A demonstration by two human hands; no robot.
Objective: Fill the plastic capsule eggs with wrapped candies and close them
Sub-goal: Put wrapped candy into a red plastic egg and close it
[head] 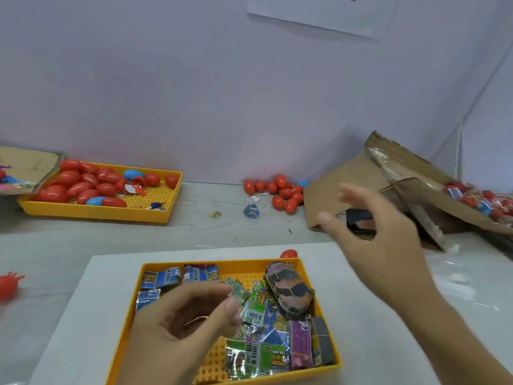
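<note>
- Head view: near tray [311, 269], yellow, sits low in the frame's centre on a white mat [91, 301], holding wrapped candies [263, 315] in blue, green and purple foil, plus a larger bundle [288, 287] in its upper right corner.
- Left hand [183, 326] hovers over that tray's left half, fingers loosely curled, thumb near the fingertips; blurred, and I cannot tell whether it pinches anything.
- Right hand [374, 232] is raised at right of centre, fingers spread and released, holding nothing, above the table and in front of a cardboard box [347, 179].
- One red egg [288, 253] lies just behind the near tray's far rim.
- Loose eggs [280, 190], red with one blue, are heaped at the wall in mid-frame, beside the box.
- Far tray [97, 212], also yellow, stands at upper left, filled with red eggs [83, 184] and a few blue ones, at least one lying open.
- More red items [477, 198] lie on the cardboard at far right.
- Small scraps [251, 211] lie on the table between far tray and heap.
- Red toy [8, 284] sits at the left edge.
</note>
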